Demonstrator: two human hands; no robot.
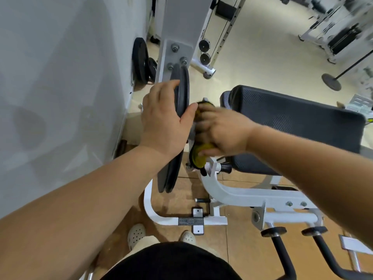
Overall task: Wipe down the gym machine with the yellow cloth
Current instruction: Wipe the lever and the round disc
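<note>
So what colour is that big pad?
Black, with a fine dotted texture. The pad shows best in the head view.

Black garment [171, 261], white perforated clogs [136, 235]

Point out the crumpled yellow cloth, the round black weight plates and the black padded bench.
crumpled yellow cloth [198, 158]: head view, its lower bunched part.
round black weight plates [182, 91]: head view, the upper rim.
black padded bench [292, 126]: head view, middle of its top face.
</note>
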